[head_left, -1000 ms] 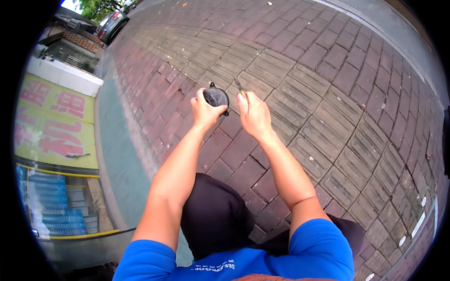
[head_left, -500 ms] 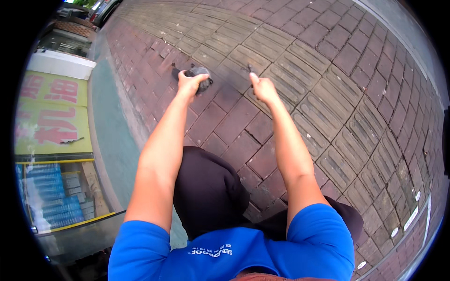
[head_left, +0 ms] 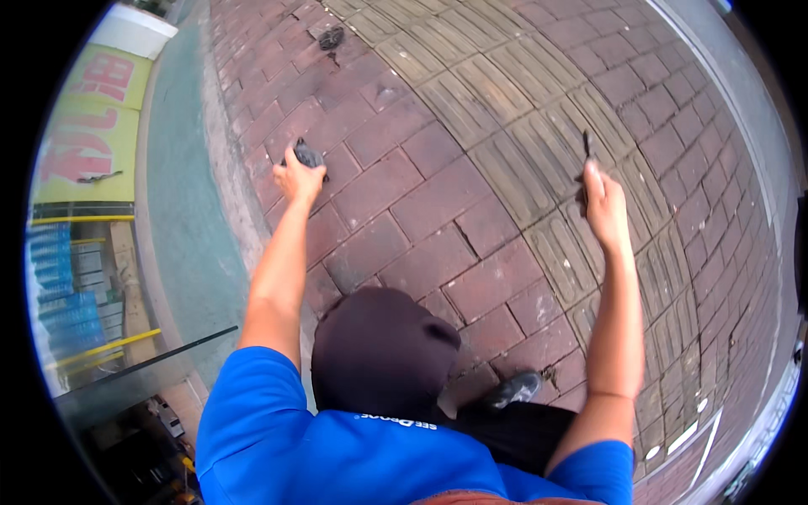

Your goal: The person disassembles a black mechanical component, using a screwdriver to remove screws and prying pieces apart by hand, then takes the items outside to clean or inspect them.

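At the left, my left hand [head_left: 299, 179] is closed round a dark grey, rounded, rough-looking part [head_left: 310, 156], low over the red paving. Its thumb and fingers grip the near side, and the exact kind of part cannot be made out. Off to the right, my right hand [head_left: 608, 206] is closed with its thumb up along a thin dark hand tool [head_left: 587, 145]. The tool's slim end sticks out beyond the thumb over the ribbed yellow paving; its kind is not clear. Farther away, a second dark lump [head_left: 331, 38] lies on the red bricks.
My bent knee [head_left: 383, 349] in dark trousers fills the near middle, with a dark shoe [head_left: 515, 390] to its right. Ribbed yellow paving [head_left: 505, 118] crosses the red bricks. A green strip [head_left: 181, 168] and a yellow-green sign panel [head_left: 88, 156] above blue stacked boxes border the left.
My hands have moved well apart: the left nearer and left with the dark part, the right out to the right with the tool. The view has shifted, and the second lump now shows separately.
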